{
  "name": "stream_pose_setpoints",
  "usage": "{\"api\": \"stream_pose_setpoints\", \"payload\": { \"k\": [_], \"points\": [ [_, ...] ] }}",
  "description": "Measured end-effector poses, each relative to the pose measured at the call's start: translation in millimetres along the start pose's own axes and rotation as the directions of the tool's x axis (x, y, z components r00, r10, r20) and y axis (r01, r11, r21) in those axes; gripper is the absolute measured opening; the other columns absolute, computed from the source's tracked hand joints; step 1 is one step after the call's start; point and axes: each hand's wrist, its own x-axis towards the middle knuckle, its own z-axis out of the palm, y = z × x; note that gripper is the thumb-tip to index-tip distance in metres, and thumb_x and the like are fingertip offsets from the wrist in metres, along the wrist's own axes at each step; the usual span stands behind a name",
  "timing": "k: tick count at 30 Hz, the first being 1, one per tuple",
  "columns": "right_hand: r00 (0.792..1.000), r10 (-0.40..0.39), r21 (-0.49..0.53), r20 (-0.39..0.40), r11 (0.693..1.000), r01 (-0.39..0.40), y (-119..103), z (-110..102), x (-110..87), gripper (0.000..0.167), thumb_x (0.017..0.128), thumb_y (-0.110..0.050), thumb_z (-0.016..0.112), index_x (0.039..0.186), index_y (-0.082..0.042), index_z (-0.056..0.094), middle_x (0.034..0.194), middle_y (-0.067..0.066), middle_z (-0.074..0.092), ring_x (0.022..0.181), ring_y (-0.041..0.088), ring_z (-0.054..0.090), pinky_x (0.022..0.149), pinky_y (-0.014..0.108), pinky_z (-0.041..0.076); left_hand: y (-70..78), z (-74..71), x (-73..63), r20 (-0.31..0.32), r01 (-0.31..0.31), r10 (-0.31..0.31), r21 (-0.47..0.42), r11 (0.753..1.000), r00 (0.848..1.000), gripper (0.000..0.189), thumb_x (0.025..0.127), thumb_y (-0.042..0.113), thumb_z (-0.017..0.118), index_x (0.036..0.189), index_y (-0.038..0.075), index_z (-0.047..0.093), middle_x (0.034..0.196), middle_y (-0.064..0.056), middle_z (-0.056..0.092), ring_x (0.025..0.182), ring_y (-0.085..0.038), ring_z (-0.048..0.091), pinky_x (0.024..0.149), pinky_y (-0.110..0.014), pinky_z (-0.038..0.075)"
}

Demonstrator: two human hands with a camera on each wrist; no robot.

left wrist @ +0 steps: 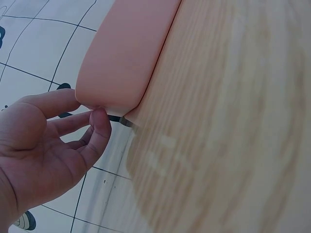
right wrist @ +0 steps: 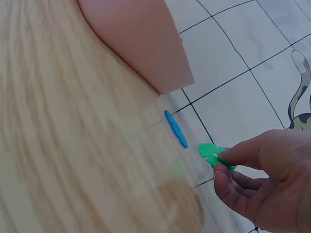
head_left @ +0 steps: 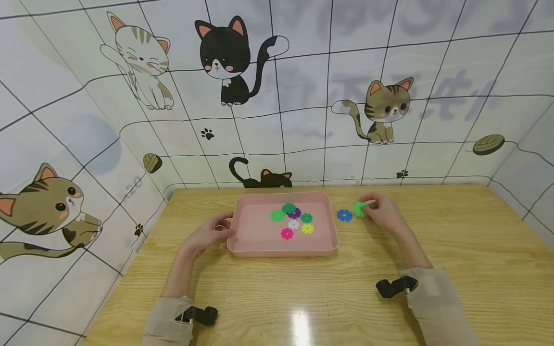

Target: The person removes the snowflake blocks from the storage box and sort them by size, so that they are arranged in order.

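Note:
A shallow pink tray (head_left: 251, 240) lies on the table, and inside it several notched plastic discs are grouped toward the right, among them a pink disc (head_left: 287, 233), a yellow disc (head_left: 308, 228) and a white disc (head_left: 294, 224). My left hand (head_left: 212, 233) holds the tray by its left end, fingers bent against the wall, as the left wrist view shows. Right of the tray, my right hand (head_left: 383, 211) pinches a bright green notched disc (right wrist: 210, 151) between thumb and fingers. Between that hand and the tray is a blue disc (head_left: 345, 215).
The wooden table (head_left: 268, 288) ends at the back against a wall covering (head_left: 303, 134) printed with cats and grid lines. Each sleeve carries a black wrist mount, one on the left (head_left: 198, 315) and one on the right (head_left: 396, 286).

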Motion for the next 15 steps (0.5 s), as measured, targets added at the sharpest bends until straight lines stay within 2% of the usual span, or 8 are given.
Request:
{"api": "stream_pose_setpoints", "payload": {
  "k": [7, 11, 15],
  "points": [
    [0.999, 0.024, 0.059, 0.032, 0.998, -0.026, 11.1, 1.5, 1.2, 0.033, 0.098, 0.000, 0.061, 0.127, 0.014, 0.056, 0.086, 0.021, 0.066, 0.068, 0.019, 0.062, 0.060, 0.028, 0.053, 0.5, 0.0, -0.7, -0.001, -0.001, 0.001, -0.001, 1.000, 1.000, 0.064, 0.095, 0.002, 0.065, 0.151, -0.006, 0.037, 0.114, -0.019, 0.049, 0.096, -0.022, 0.053, 0.079, -0.031, 0.043],
    [0.999, 0.027, -0.004, 0.024, 1.000, -0.027, 13.7, 1.3, 1.5, 0.035, 0.098, -0.005, 0.064, 0.128, 0.012, 0.059, 0.084, 0.017, 0.067, 0.067, 0.017, 0.062, 0.061, 0.029, 0.052, 1.1, -0.7, -1.5, -0.005, 0.007, -0.007, 0.001, 1.000, 1.000, 0.063, 0.095, 0.002, 0.064, 0.152, -0.005, 0.036, 0.114, -0.018, 0.049, 0.096, -0.022, 0.053, 0.079, -0.032, 0.043],
    [1.000, 0.028, -0.089, 0.014, 0.996, -0.027, 15.0, 0.7, 0.7, 0.036, 0.097, -0.011, 0.067, 0.127, 0.008, 0.063, 0.091, 0.018, 0.069, 0.073, 0.017, 0.060, 0.065, 0.030, 0.049, 0.7, -0.2, -1.1, -0.006, 0.013, -0.013, -0.001, 1.000, 1.000, 0.064, 0.095, 0.002, 0.064, 0.152, -0.005, 0.037, 0.116, -0.019, 0.049, 0.097, -0.023, 0.053, 0.079, -0.032, 0.042]
  ]
}}
